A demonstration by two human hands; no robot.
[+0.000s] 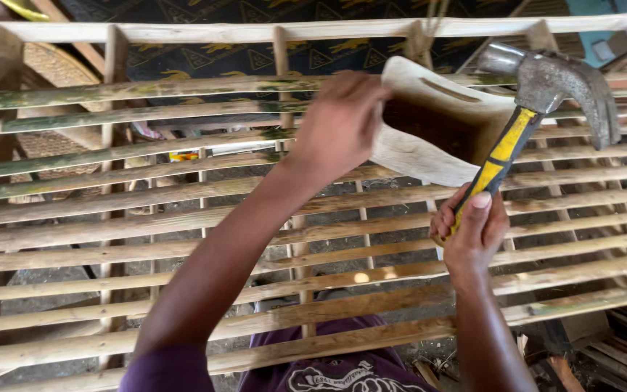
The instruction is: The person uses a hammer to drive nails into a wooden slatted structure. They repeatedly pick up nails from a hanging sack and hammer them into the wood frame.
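Observation:
My left hand (339, 123) grips the left edge of a pale, open-topped plastic container (429, 134) with a dark inside, held up over a slatted wooden frame (183, 218). My right hand (473, 232) is closed around the yellow-and-black handle of a claw hammer (553, 87). The hammer's steel head is raised beside the container's right side, at the upper right. Both forearms reach forward over the slats.
The frame is made of long rough wooden slats nailed across upright posts, and it fills the view. Grey ground and a woven basket (52, 69) show through the gaps. Wood scraps lie at the lower right (618, 348). A dark patterned cloth hangs beyond the top rail.

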